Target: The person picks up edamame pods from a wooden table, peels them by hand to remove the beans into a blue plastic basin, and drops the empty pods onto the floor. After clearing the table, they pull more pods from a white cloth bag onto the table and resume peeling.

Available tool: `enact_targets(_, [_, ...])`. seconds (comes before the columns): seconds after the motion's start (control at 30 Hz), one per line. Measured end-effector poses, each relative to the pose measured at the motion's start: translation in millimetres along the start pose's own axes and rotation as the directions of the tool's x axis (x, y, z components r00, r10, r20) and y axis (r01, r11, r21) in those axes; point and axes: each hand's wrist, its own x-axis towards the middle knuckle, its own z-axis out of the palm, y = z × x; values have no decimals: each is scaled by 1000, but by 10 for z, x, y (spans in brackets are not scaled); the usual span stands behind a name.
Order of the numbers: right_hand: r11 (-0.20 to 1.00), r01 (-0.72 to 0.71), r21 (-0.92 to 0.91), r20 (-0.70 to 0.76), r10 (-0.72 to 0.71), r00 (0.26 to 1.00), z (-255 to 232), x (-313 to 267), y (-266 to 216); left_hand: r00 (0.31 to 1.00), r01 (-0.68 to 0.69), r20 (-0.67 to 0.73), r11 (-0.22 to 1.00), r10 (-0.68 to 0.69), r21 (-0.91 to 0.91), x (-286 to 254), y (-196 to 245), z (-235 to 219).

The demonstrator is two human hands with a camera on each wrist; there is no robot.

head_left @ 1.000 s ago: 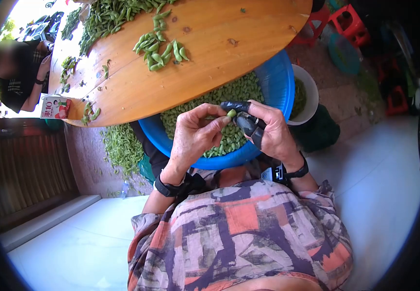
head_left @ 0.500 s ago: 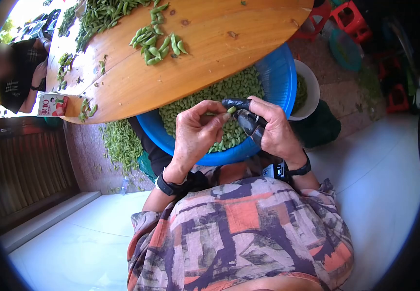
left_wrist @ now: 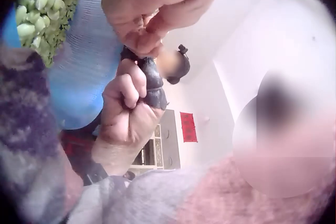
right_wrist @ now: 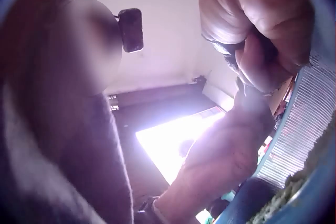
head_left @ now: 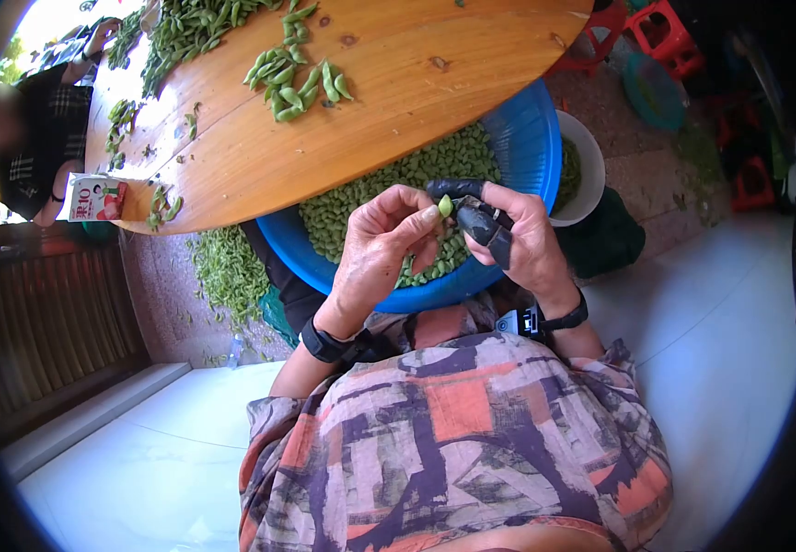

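Pinching a pod (head_left: 446,206) over the tub (head_left: 527,138)
Your left hand (head_left: 381,244) and right hand (head_left: 534,244) both clamp it, likely so drops join the beans (head_left: 467,155).

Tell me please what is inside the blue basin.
Green beans lie inside the blue basin. The table, left hand and right hand cover parts; what lies deeper cannot be seen.

The wooden surface (head_left: 435,51) overhangs the blue basin (head_left: 524,138) at its far side; the left hand (head_left: 381,247) and right hand (head_left: 529,239) obstruct its middle from above; free room lies along its right wall.
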Motion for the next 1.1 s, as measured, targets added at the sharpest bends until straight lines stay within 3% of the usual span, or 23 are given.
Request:
enact_targets(0.2, [997,-6,-77,26,8,1000,10,-24,-40,981,-143,-90,959,169,244,-19,-37,45])
enact_targets(0.27, [983,67,-170,16,-66,998,3,-9,27,988,-114,-80,967,135,228,-24,-15,33])
enact_targets(0.33, [989,56,-137,31,-52,998,-12,0,33,993,-85,-67,973,101,213,-19,11,0])
enact_targets(0.4, [994,43,-104,46,-38,998,-28,2,31,993,112,-21,987,-116,-119,-2,25,-55])
enact_targets(0.43, [1000,4,-26,72,-2,997,-37,1,25,988,157,34,971,-153,-179,20,-5,-96])
enact_targets(0.47, [998,-38,51,100,33,994,-42,1,21,987,158,34,971,-154,-180,28,-20,-109])
enact_targets(0.6, [1000,5,12,116,-7,993,-65,-1,-3,975,201,138,955,-174,-216,45,-61,-165])
enact_targets(0.67, [969,-132,209,214,86,973,-129,15,30,961,240,199,939,-193,-248,50,-78,-210])
enact_targets(0.73, [982,-119,147,196,89,977,-140,15,30,918,308,347,900,-194,-310,51,-92,-238])
enact_targets(0.77, [991,-106,84,178,90,980,-141,15,32,918,308,346,899,-195,-310,44,-94,-221])
enact_targets(0.8, [991,-107,84,178,90,980,-113,18,46,952,253,244,924,-185,-286,35,-90,-172])
enact_targets(0.83, [998,-68,-1,71,68,995,-56,23,73,975,201,141,946,-169,-255,30,-100,-131])
enact_targets(0.87, [995,-38,-90,-35,35,999,-6,24,94,975,202,142,946,-170,-255,25,-129,-105])
enact_targets(0.9, [974,-31,-226,-74,14,997,24,24,100,996,83,45,994,-80,-76,19,-159,-81])
enact_targets(0.93, [973,-29,-227,-72,13,997,63,22,90,999,-25,-34,993,29,116,10,-169,-49])
enact_targets(1.0, [876,112,-468,-81,-168,982,138,23,76,996,-54,-53,976,67,212,-13,-153,-4])
enact_targets(1.07, [879,98,-467,-90,-157,983,175,30,86,986,-101,-79,912,144,398,-16,-153,9])
enact_targets(1.1, [856,173,-487,-59,-230,971,198,31,82,987,-100,-79,912,143,398,-14,-155,16])
